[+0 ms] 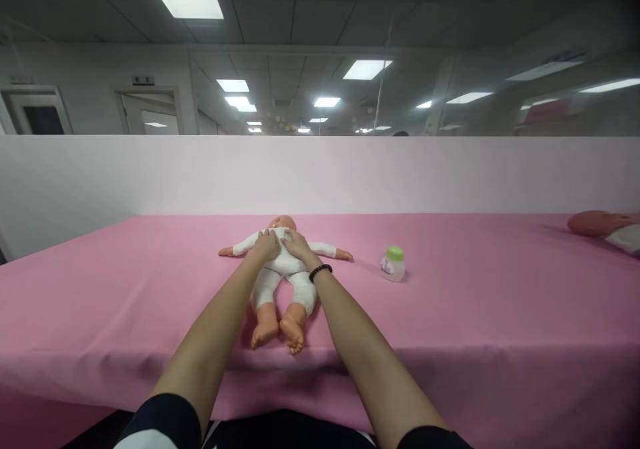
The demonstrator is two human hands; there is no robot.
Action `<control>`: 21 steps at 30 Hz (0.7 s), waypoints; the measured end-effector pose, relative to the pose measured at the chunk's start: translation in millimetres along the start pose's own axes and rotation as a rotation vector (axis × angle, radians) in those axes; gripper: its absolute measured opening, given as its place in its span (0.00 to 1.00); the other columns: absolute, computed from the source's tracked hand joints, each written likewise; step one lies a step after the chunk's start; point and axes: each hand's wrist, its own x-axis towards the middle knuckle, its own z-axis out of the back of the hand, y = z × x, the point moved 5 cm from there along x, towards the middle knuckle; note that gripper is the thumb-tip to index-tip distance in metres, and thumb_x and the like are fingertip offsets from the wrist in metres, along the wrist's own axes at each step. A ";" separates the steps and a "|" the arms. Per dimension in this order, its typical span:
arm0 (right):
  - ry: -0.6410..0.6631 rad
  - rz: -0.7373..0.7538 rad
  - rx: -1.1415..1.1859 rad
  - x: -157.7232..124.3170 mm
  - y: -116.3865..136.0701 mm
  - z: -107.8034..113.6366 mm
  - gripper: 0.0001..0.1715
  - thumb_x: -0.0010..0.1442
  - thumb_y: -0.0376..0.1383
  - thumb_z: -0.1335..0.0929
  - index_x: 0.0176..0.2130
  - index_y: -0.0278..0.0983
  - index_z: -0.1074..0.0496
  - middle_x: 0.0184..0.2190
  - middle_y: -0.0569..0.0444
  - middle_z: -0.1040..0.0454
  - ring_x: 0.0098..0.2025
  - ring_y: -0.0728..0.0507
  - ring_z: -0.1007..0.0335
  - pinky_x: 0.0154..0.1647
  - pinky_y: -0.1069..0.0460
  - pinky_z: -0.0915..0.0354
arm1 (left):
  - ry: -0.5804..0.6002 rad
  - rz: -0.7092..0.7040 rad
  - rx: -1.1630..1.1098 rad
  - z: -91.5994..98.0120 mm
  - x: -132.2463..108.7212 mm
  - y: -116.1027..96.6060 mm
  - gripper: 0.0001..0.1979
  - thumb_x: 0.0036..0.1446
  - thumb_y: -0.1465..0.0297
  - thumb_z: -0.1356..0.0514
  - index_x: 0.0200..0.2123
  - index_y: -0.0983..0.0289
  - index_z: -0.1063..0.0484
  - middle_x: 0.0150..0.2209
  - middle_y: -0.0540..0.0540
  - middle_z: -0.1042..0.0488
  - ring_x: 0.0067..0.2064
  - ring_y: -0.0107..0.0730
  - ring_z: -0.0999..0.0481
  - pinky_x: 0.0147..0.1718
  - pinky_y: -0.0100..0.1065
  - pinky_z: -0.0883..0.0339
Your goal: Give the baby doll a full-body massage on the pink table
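Note:
A baby doll (284,262) in a white suit lies on its back, its head away from me and its bare feet towards me. Both its arms stretch out sideways. On the left side of its chest rests my left hand (267,244), fingers slightly bent over the white cloth. My right hand (297,244) lies on the other side of the chest, its thumb apart from the fingers. Neither hand lifts the doll. A dark beaded bracelet (321,272) circles my right wrist. My hands and forearms hide parts of the doll's upper body.
Pink cloth (465,289) covers the table. To the doll's right stands a small clear bottle (393,268) with a green cap. Part of another doll (600,223) lies at the far right edge. A low white wall (350,172) with glass above runs behind the table.

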 end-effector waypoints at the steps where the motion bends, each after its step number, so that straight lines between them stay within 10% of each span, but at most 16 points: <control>1: -0.004 -0.013 0.003 1.7 -1.3 0.1 0.24 0.63 0.34 0.33 0.58 0.32 0.30 0.59 0.43 0.29 0.62 0.40 0.33 0.63 0.48 0.38 | -0.017 0.015 0.009 -4.3 5.3 4.7 0.21 0.62 0.76 0.51 0.55 0.77 0.31 0.59 0.75 0.30 0.63 0.53 0.33 0.60 0.46 0.42; 21: -0.071 -0.105 -0.246 9.8 2.7 2.1 0.11 0.62 0.26 0.36 0.32 0.31 0.25 0.36 0.40 0.22 0.37 0.43 0.29 0.39 0.53 0.39 | -0.085 0.005 -0.010 -29.1 43.0 37.5 0.19 0.64 0.70 0.46 0.55 0.66 0.28 0.37 0.63 0.21 0.42 0.45 0.23 0.43 0.37 0.33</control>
